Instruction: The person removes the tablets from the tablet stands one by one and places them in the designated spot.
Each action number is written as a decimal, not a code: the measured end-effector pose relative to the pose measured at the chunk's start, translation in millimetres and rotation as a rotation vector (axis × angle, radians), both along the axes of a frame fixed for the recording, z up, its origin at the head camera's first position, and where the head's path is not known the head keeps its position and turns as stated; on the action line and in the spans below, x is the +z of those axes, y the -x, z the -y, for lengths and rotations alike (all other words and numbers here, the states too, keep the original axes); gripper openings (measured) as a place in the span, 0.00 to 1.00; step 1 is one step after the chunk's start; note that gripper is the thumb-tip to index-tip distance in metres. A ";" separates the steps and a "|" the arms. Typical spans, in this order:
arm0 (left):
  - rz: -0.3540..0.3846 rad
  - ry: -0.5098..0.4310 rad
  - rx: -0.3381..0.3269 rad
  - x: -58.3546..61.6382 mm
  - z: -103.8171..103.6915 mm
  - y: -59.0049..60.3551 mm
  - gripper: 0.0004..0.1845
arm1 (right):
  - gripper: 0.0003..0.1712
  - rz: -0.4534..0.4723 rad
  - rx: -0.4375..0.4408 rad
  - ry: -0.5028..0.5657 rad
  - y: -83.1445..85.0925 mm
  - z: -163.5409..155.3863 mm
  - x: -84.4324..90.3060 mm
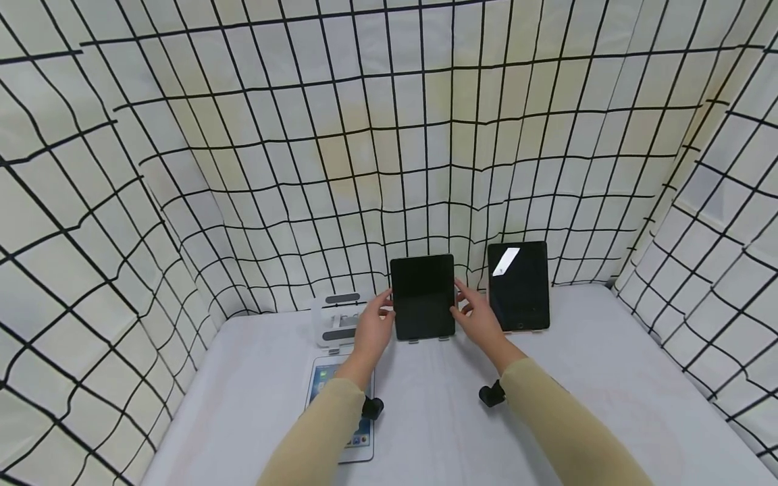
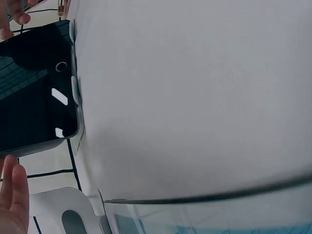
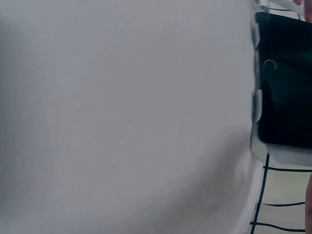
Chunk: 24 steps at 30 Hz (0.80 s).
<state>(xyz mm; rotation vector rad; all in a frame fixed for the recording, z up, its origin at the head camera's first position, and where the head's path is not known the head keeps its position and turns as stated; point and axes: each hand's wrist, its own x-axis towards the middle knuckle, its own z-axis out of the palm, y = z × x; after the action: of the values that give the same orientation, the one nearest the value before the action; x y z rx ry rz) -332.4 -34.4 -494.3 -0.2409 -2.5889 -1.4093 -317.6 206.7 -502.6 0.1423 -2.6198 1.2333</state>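
Note:
A black-screened tablet (image 1: 423, 297) stands propped upright, its lower edge on the small lips of a stand (image 1: 413, 341). My left hand (image 1: 373, 327) is at its left edge, fingers extended, fingertips right by the side in the left wrist view. On the opposite side, my right hand (image 1: 479, 318) has its thumb and fingers spread along the right edge. The tablet's home button (image 2: 61, 67) shows near the bottom lip. Beside my left hand is a white stand (image 1: 331, 335) with grey pads. Below it a white tablet (image 1: 322, 374) lies flat, screen lit, partly hidden by my left forearm.
A second dark tablet (image 1: 519, 297) leans on a stand to the right, reflecting a bright patch. White cloth covers the table (image 1: 425, 412). Black wire grid panels (image 1: 425, 135) backed with white sheeting rise behind and on both sides. Each wrist carries a small black camera (image 1: 491, 394).

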 end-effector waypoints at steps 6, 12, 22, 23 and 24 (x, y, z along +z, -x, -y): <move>-0.055 0.059 -0.004 -4.2 3.4 0.2 0.30 | 0.43 -0.051 0.022 -0.125 0.2 -3.8 -6.0; -0.073 0.131 -0.018 -5.2 3.7 -1.4 0.41 | 0.44 -0.054 0.036 -0.117 0.1 -2.5 -7.0; -0.115 0.203 0.007 -8.9 -0.4 -0.8 0.41 | 0.46 -0.070 -0.004 -0.101 1.3 -1.2 -9.5; -0.116 0.206 0.010 -8.4 -0.4 -1.0 0.41 | 0.47 -0.069 -0.003 -0.101 1.4 -1.0 -9.7; -0.116 0.206 0.011 -7.6 -0.5 -1.3 0.41 | 0.47 -0.069 -0.004 -0.099 1.2 -0.9 -9.8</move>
<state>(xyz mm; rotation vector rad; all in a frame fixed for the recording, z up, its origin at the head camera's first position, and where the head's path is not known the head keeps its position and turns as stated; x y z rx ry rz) -331.2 -33.9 -501.9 -0.3259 -2.6331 -1.0900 -318.8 207.6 -512.4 0.1934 -2.6199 1.0782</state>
